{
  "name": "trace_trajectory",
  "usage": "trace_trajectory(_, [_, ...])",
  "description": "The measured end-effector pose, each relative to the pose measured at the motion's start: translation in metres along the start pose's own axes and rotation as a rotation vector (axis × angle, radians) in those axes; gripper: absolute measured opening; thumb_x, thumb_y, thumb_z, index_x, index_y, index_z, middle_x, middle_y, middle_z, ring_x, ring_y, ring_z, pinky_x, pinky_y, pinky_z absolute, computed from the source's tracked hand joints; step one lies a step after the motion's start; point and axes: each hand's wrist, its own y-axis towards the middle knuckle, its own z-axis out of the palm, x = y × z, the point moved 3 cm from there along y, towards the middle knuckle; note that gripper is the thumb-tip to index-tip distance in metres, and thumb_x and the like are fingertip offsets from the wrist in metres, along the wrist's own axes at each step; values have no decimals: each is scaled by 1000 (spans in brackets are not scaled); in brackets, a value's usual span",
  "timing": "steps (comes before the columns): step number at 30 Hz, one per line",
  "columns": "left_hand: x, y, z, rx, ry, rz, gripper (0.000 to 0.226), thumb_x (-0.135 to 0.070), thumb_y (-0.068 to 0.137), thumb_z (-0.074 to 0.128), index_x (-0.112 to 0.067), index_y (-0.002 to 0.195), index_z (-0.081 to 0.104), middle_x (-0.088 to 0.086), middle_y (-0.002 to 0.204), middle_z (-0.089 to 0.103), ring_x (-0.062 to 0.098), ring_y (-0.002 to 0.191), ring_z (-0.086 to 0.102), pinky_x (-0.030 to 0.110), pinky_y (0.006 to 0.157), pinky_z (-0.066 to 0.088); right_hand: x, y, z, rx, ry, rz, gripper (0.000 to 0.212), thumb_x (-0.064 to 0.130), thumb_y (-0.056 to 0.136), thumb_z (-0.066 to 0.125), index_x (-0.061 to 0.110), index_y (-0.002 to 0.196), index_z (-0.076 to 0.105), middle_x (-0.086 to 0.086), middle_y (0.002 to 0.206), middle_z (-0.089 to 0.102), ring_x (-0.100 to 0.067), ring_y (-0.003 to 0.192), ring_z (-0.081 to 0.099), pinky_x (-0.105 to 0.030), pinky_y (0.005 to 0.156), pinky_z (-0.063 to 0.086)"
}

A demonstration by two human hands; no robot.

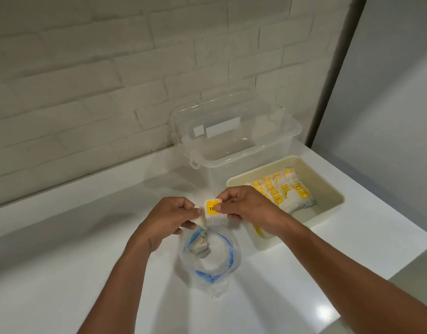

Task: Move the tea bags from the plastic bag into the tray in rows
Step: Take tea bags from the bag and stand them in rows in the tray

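White tabletop set into a corner, pale brick wall behind. Toward the right edge, a cream tray, long axis running away and to the right. Far half packed with rows of tea bags, yellow tags up; near end mostly bare, but for one yellow tag glimpsed under the right wrist. Just behind the tray, a clear lidded box. Left of the tray's near end, the plastic bag, mouth open upward, a few leftover tea bags in its bottom. Above that mouth, just left of the tray, both hands close together. Right hand pinching the yellow-tagged tea bag between thumb and fingertips. Left hand pinching a white pouch touching it; same bag or a second one, cannot tell. Right hand the nearer to the tray, its wrist over the near rim. Probably a separating step, calling next for a short carry rightward and away, pouch turned to stand in line with the rows. Seemingly well along, judging by the full rows and the few bags in the plastic.
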Motion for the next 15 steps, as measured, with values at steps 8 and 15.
trace_trajectory(8, [-46, 10, 28, 124, 96, 86, 6, -23, 92, 69, -18, 89, 71, 3, 87, 77, 14, 80, 72, 25, 67, 46, 13, -7, -47, 8, -70, -2, 18, 14, 85, 75, 8, 101, 69, 0, 74, 65, -12, 66, 58, -23, 60, 42])
trace_trajectory(15, [-86, 42, 67, 101, 362, 215, 5, -28, 84, 76, -23, 83, 75, -13, 68, 70, 1, 63, 64, 19, 58, 43, 10, -9, -109, 22, -149, 15, 9, 11, 87, 71, 12, 96, 68, 1, 75, 65, -11, 67, 60, -30, 68, 44])
